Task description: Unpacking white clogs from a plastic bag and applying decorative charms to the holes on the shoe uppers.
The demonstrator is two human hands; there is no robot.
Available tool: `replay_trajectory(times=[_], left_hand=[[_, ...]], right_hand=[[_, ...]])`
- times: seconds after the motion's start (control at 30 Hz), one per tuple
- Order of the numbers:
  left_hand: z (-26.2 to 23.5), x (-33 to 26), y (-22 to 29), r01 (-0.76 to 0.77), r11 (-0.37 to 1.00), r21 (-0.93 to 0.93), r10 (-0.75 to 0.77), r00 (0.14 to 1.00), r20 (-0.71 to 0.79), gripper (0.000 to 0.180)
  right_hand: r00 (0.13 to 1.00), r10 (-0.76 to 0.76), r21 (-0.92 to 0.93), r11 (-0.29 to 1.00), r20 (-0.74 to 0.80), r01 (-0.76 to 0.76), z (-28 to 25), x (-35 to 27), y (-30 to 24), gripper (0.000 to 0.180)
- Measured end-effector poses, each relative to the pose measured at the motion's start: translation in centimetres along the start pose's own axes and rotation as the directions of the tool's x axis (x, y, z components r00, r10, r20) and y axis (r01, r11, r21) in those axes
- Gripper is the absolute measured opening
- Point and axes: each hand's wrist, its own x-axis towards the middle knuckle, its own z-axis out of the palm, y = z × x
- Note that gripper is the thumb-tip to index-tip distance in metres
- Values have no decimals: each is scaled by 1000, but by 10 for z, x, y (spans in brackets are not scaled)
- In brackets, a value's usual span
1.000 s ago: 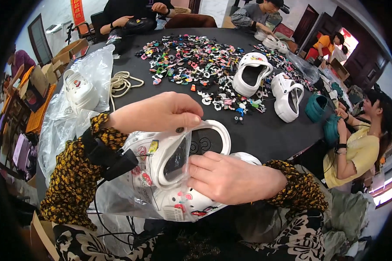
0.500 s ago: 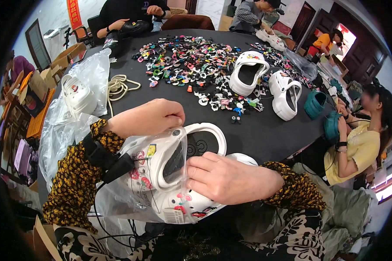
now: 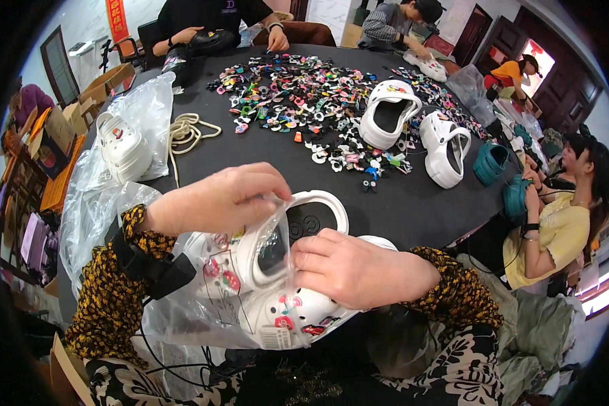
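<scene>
In front of me a pair of white clogs (image 3: 304, 308) with colourful charms is partly inside a clear plastic bag (image 3: 189, 311). One clog lies above the other, and their heel ends stick out of the bag's mouth on the right. My left hand (image 3: 223, 197) is closed in a pinch on the upper rim of the bag, above the upper clog. Lower right, my right hand (image 3: 362, 271) has its fingers curled together on the bag's edge, over the clogs; its fingertips are partly hidden.
A wide pile of colourful shoe charms (image 3: 304, 88) covers the far table. Two white clogs (image 3: 386, 115) stand beside it, teal clogs (image 3: 490, 162) further right. At left, another white clog (image 3: 123, 149) lies on clear plastic near a coiled cord (image 3: 189, 134). Several people sit around.
My left hand has shifted slightly left and its fingers now pinch the bag's rim, raising it. My right hand stays nearly in place. Across the table, a person's hand has reached down to the charms.
</scene>
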Motion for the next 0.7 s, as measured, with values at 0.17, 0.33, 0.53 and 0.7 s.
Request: replay_trajectory(times=[0.17,0.33,0.53,0.7], left_hand=[[3,-2,8,-126,986,112,119,990,69,20],[-3,-4,6,12,1000,15,-14,995,100,14],[-9,-22,-1,-38,999,11,37,994,103,17],[0,-37,-1,7,998,58,-9,1000,29,28]], right_hand=[[999,43,50,998,-30,-42,6,-6,5,26],[998,54,60,997,-16,-53,5,-6,5,26],[998,59,83,995,-29,-56,6,-6,5,23],[996,76,103,992,-44,-72,13,-7,12,22]])
